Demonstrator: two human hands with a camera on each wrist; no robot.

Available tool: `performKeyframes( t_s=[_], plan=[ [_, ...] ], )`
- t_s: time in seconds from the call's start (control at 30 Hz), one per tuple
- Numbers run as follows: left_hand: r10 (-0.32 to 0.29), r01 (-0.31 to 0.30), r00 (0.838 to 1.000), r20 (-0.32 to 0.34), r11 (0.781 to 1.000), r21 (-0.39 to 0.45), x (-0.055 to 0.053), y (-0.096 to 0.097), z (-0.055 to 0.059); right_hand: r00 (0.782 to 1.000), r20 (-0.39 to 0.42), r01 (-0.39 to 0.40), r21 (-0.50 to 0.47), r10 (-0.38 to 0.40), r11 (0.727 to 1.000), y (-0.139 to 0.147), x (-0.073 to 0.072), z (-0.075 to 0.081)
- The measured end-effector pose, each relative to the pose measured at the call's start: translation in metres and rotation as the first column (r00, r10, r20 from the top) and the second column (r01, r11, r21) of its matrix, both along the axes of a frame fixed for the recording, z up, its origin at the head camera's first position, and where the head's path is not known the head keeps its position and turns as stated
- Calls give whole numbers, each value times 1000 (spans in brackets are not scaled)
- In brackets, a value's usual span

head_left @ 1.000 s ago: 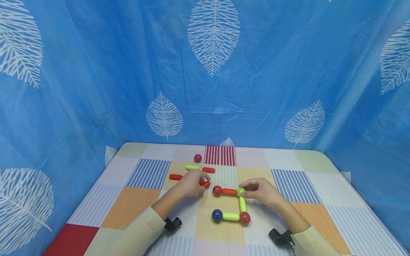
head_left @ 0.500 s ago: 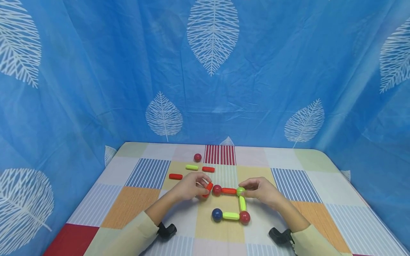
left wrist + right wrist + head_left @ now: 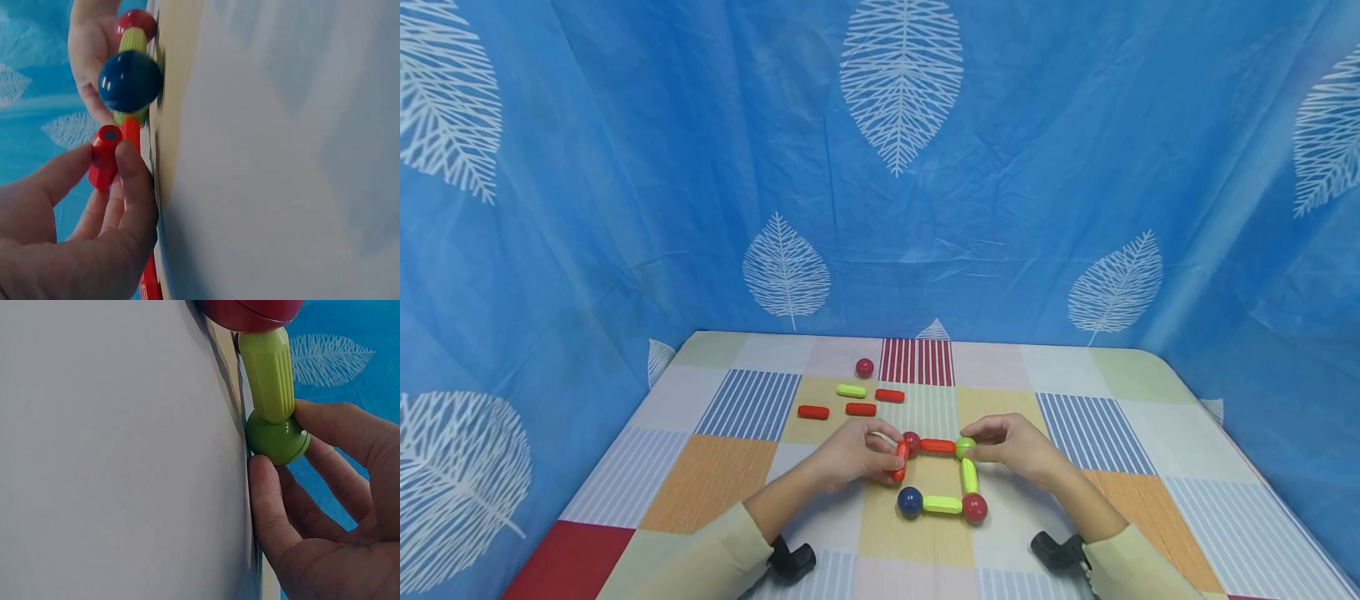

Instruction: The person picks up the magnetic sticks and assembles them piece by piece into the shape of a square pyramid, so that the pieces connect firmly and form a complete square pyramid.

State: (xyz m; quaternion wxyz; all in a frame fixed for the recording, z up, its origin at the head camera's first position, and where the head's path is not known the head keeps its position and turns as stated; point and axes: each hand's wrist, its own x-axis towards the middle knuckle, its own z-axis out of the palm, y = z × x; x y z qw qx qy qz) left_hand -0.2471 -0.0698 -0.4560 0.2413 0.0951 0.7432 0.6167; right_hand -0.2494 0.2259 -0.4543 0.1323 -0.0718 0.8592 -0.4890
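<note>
My left hand pinches a red rod between thumb and finger; its end faces the left wrist camera. In the head view that rod stands at the left end of a frame of balls and rods, close to a red ball; whether they touch I cannot tell. From this ball a red rod runs to a green ball, which my right hand grips. A yellow-green rod joins the green ball to another red ball. Another yellow-green rod leads to a blue ball.
Behind the left hand lie red rods, a loose yellow-green rod and a loose red ball. A patchwork-patterned cloth covers the table. Blue curtains with white leaves stand behind and at both sides.
The left hand has carried its red rod right and nearer, turning it from slanted to roughly lengthwise beside the red ball. A red rod formerly behind that hand now shows. The right hand has kept its place.
</note>
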Motion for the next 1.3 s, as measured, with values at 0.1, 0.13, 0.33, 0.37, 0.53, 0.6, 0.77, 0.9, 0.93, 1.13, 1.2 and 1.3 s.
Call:
performKeyframes(
  t_s=[0.1,0.13,0.33,0.37,0.53,0.6,0.77,0.9,0.93,1.13,1.2,1.3],
  plan=[
    [18,-18,1000,6,1000,-16,4,4,-1,1000,1,3,4,-3,1000,0,0,0],
    [28,-28,1000,13,999,-25,5,6,-1,1000,1,3,5,-3,1000,0,0,0],
    [88,-86,996,20,993,-86,9,13,-2,1000,-5,-4,3,4,1000,1,0,-1],
    [95,-93,995,22,992,-91,10,14,-1,1000,-6,-6,2,6,1000,1,0,-1],
    [120,-118,993,13,987,-112,12,19,0,1000,-13,-15,4,15,1000,2,0,-1],
    [126,-126,992,-1,985,-120,13,20,-1,1000,-13,-14,4,14,1000,2,-1,-1],
    [130,-133,991,-29,981,-140,13,20,-1,1000,-16,-17,8,17,1000,2,-1,-1],
    [127,-131,991,-41,981,-145,11,20,-2,1000,-21,-20,9,20,1000,2,0,-1],
    [125,-130,991,-43,981,-145,10,20,-3,1000,-22,-20,7,20,1000,2,0,-1],
    [116,-124,992,-58,981,-152,9,20,-5,999,-26,-19,-1,19,1000,1,0,-1],
    [114,-122,992,-59,981,-151,9,20,-5,1000,-25,-16,-2,16,1000,2,0,-1],
    [110,-119,992,-63,981,-151,10,20,-4,1000,-27,-15,1,15,1000,2,0,-1]
  ],
)
